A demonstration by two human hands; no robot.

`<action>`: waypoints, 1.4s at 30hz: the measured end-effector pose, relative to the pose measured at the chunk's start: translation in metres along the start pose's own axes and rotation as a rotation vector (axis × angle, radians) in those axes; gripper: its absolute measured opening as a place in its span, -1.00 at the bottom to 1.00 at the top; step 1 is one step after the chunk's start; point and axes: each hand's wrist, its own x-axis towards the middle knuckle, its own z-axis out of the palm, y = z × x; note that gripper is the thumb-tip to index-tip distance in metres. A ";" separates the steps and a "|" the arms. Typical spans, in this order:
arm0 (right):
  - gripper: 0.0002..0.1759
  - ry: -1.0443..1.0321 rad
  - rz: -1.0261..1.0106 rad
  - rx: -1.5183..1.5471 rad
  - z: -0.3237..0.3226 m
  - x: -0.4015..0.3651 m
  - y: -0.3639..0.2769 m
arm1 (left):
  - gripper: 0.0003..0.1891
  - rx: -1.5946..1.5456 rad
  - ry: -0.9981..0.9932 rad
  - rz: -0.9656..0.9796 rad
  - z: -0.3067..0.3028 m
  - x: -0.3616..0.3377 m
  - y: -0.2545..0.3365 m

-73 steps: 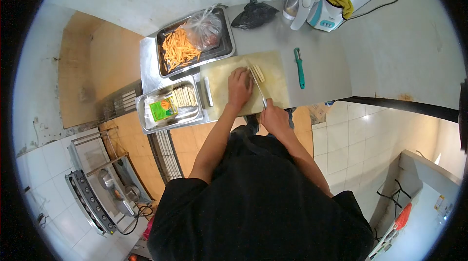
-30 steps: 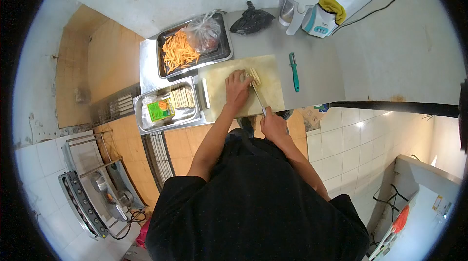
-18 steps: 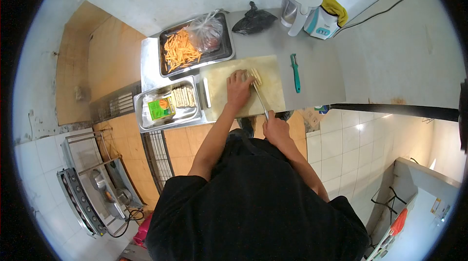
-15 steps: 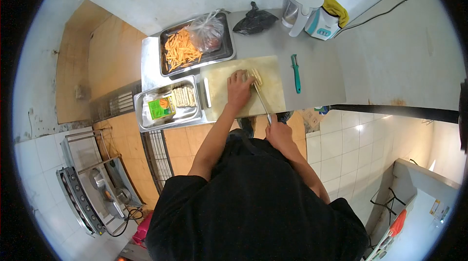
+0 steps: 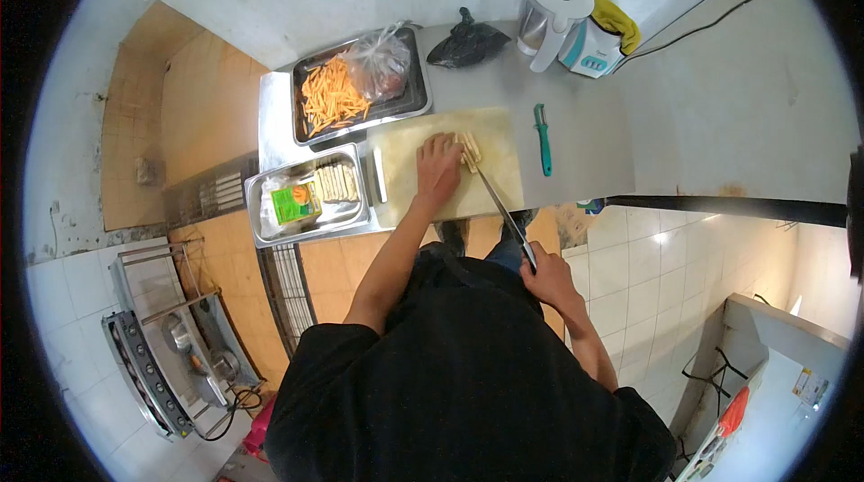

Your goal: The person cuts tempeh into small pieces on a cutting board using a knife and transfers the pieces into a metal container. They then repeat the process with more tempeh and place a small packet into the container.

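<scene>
My right hand (image 5: 551, 279) is wrapped round the handle of a long kitchen knife (image 5: 500, 205). The blade slants up and left over the near edge of the yellowish cutting board (image 5: 405, 189), its tip close to some pale food strips (image 5: 472, 147). Bent fingers of my left hand (image 5: 438, 167) hold these strips against the board from the left side. Left of the board, a steel pan (image 5: 312, 234) holds pale slices (image 5: 337, 182) in a row and a green-and-yellow packet (image 5: 295, 202).
A dark tray (image 5: 420, 99) at the back left carries orange sticks (image 5: 333, 97) and a clear plastic bag (image 5: 378, 61). Behind the board lies a black bag (image 5: 468, 39). A green-handled peeler (image 5: 544, 142) lies to the right, near a blender jug (image 5: 551, 12) and its base (image 5: 589, 50).
My right hand has drawn the knife back toward me and to the right, so more of its blade shows. My left hand has stayed on the strips.
</scene>
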 end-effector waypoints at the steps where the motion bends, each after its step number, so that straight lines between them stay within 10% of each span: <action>1: -0.62 0.045 0.009 -0.010 0.002 0.002 0.000 | -0.72 -0.032 -0.010 -0.032 0.001 0.000 -0.001; 15: -0.53 0.168 -0.302 -0.257 -0.049 0.090 0.066 | -0.72 -0.507 0.060 -0.150 -0.002 0.024 -0.020; 23: -0.47 -0.023 -0.427 -0.487 -0.097 0.183 0.053 | -0.29 -0.935 -0.430 -0.149 -0.013 0.042 -0.036; 42: -0.50 -0.078 -0.611 -0.470 -0.122 0.227 0.043 | -0.34 -0.981 -0.375 -0.210 -0.020 0.041 -0.029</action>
